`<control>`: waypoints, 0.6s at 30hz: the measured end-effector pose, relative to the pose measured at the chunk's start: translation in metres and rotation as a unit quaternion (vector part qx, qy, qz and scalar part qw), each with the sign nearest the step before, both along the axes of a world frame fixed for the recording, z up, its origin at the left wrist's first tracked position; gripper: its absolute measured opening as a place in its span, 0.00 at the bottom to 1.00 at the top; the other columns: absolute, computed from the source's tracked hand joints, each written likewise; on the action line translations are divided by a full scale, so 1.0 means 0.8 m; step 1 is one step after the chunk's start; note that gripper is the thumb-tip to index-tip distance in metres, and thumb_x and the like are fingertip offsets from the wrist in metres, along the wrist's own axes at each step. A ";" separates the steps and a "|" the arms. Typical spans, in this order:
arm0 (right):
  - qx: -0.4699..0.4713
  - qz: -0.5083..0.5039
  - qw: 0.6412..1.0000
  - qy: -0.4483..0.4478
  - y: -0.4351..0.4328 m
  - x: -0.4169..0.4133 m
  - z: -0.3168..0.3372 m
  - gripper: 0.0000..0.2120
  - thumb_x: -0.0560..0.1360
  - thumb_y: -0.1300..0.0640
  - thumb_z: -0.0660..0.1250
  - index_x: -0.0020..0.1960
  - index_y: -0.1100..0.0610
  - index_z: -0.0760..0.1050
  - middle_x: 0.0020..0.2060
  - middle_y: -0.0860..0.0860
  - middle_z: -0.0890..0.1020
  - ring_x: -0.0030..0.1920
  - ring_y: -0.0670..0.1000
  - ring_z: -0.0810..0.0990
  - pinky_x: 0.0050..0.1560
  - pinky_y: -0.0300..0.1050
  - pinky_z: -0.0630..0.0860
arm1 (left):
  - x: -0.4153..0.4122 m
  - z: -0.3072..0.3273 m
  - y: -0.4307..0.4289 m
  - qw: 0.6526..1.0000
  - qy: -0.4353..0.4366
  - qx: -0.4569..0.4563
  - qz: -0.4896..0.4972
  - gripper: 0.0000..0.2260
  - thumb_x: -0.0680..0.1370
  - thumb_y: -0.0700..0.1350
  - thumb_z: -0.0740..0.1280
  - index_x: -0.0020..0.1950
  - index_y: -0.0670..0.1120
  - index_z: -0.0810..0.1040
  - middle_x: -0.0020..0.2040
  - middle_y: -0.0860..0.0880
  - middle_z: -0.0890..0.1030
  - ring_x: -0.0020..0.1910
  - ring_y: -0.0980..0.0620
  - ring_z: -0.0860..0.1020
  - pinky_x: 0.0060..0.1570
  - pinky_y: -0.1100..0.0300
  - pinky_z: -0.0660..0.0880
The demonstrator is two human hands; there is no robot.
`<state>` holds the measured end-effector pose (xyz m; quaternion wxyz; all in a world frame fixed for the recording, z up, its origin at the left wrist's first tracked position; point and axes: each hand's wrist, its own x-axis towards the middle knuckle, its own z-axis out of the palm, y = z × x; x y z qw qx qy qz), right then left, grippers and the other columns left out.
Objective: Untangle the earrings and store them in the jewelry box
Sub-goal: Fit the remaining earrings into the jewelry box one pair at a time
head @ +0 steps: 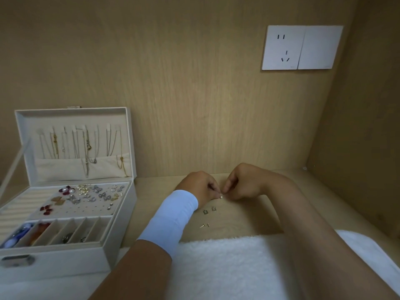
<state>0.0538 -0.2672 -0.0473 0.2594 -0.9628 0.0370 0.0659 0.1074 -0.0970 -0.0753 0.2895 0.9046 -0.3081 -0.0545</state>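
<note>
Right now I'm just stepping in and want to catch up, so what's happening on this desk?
A person is working a small pearl earring between the fingertips of the left hand and right hand, low over the wooden desk. Two small square pieces and a couple of tiny studs lie loose just in front of the hands. The jewelry box stands open at the left, many earrings already pinned on its tray.

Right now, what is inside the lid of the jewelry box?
Inside the lid of the jewelry box, several thin necklaces hang; their lower ends go into a fabric pocket, which hides them.
</note>
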 end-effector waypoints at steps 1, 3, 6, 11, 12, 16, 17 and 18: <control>0.000 0.001 1.000 0.004 0.003 0.000 0.001 0.07 0.67 0.55 0.79 0.45 0.48 0.87 0.36 0.40 0.84 0.40 0.39 0.81 0.45 0.35 0.76 | 0.000 0.000 0.000 1.000 -0.002 0.003 0.002 0.01 0.72 0.46 0.74 0.43 0.52 0.86 0.38 0.59 0.82 0.44 0.58 0.81 0.52 0.60 0.78; -0.019 0.007 1.000 -0.004 0.011 0.000 0.001 0.09 0.64 0.51 0.82 0.43 0.47 0.87 0.38 0.41 0.85 0.43 0.40 0.82 0.48 0.38 0.78 | 0.000 0.001 0.001 1.000 -0.005 0.009 0.007 0.02 0.72 0.46 0.74 0.41 0.52 0.85 0.37 0.59 0.81 0.43 0.57 0.81 0.51 0.59 0.78; -0.049 0.014 0.998 -0.030 0.020 0.006 -0.003 0.07 0.64 0.50 0.82 0.41 0.46 0.87 0.36 0.40 0.85 0.44 0.40 0.82 0.51 0.42 0.79 | 0.002 0.002 0.002 1.000 -0.009 0.018 0.011 0.06 0.72 0.45 0.73 0.37 0.54 0.82 0.36 0.58 0.80 0.42 0.55 0.80 0.50 0.59 0.78; -0.053 0.023 0.997 -0.050 0.025 0.006 -0.005 0.02 0.68 0.52 0.78 0.39 0.46 0.85 0.35 0.40 0.84 0.41 0.40 0.81 0.45 0.40 0.78 | 0.004 0.003 0.009 1.000 0.002 0.027 0.004 0.05 0.73 0.44 0.72 0.38 0.52 0.83 0.37 0.57 0.80 0.42 0.55 0.80 0.48 0.62 0.76; -0.048 0.021 0.997 -0.053 0.025 0.004 -0.005 0.01 0.68 0.52 0.77 0.39 0.47 0.85 0.35 0.41 0.84 0.41 0.40 0.82 0.45 0.40 0.78 | 0.005 0.005 0.012 1.000 0.002 0.030 0.003 0.05 0.74 0.43 0.72 0.39 0.52 0.83 0.37 0.57 0.80 0.42 0.55 0.80 0.48 0.62 0.76; 0.010 0.010 0.996 -0.091 0.033 0.002 0.008 0.03 0.70 0.54 0.73 0.39 0.49 0.85 0.35 0.42 0.84 0.38 0.40 0.81 0.41 0.39 0.79 | 0.002 0.023 0.032 1.000 -0.004 0.020 0.010 0.03 0.74 0.44 0.71 0.42 0.51 0.83 0.40 0.55 0.81 0.42 0.56 0.79 0.48 0.62 0.75; 0.030 0.016 0.994 -0.107 0.039 0.001 0.013 0.03 0.71 0.55 0.73 0.39 0.49 0.84 0.34 0.42 0.83 0.35 0.39 0.80 0.39 0.37 0.76 | 0.000 0.030 0.039 1.000 -0.010 0.015 0.013 0.02 0.75 0.44 0.71 0.43 0.50 0.83 0.41 0.54 0.82 0.42 0.55 0.79 0.49 0.61 0.75; 0.048 0.022 0.991 -0.121 0.046 0.001 0.019 0.04 0.71 0.56 0.73 0.39 0.49 0.84 0.35 0.43 0.83 0.33 0.38 0.78 0.37 0.35 0.74 | -0.003 0.038 0.047 1.000 -0.018 0.010 0.014 0.02 0.75 0.44 0.71 0.43 0.50 0.84 0.42 0.53 0.82 0.43 0.55 0.79 0.49 0.60 0.75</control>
